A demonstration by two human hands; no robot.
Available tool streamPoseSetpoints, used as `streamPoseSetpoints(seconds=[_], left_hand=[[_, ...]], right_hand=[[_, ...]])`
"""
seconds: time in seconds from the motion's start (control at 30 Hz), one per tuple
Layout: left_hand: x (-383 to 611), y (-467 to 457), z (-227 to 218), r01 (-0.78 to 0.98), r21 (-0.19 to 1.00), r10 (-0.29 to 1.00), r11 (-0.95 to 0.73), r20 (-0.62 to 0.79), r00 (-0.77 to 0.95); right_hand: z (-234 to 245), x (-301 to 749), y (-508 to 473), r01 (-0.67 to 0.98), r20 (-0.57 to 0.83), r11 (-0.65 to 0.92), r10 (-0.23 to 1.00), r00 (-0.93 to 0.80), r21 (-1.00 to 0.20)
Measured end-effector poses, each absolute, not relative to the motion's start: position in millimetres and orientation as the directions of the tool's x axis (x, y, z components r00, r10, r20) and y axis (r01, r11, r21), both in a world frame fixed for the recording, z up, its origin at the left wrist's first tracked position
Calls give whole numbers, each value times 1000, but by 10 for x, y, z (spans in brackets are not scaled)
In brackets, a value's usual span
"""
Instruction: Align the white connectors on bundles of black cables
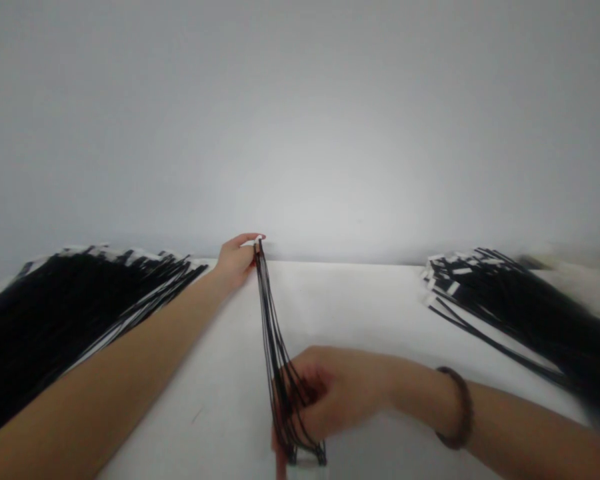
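Observation:
A bundle of thin black wires stretches down the middle of the view, taut at the top and fanning out lower down. My left hand, at the far end, pinches the top of the bundle, where a small white tip shows. Nearer to me, my right hand has its fingers curled round the lower part of the wires. Just below it the wires run to a pale end piece at the bottom edge of the view, blurred and partly cut off.
A large pile of black wires with white ends lies at the left, partly behind my left forearm. Another such pile lies at the right. Both rest on a white table that meets a plain pale wall.

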State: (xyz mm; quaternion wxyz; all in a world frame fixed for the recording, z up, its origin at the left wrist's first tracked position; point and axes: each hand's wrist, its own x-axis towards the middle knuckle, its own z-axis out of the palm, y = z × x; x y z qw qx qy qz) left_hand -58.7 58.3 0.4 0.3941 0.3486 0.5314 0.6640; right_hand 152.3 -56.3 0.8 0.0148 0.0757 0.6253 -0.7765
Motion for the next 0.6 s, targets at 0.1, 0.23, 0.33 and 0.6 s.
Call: streamPoseSetpoints(seconds=[0.1,0.23,0.33,0.6], left_hand=[[-621,571,16,-185,976,915,-111,27,-403],[-669,547,56,-253,966,933,-57,-39,-359],[-682,525,81,-291,956,936,-35,-71,-345],[-681,556,4,-261,961,927,-97,-8,-374]], right_hand=[[12,1514,-600,72,-135,-303,192,-972,-950],[58,1550,-533,56,-156,-378,239,-958,-924],[81,1581,-452,35,-154,-440,238,-959,-897],[36,1609,-423,40,-139,-387,232,-963,-921]])
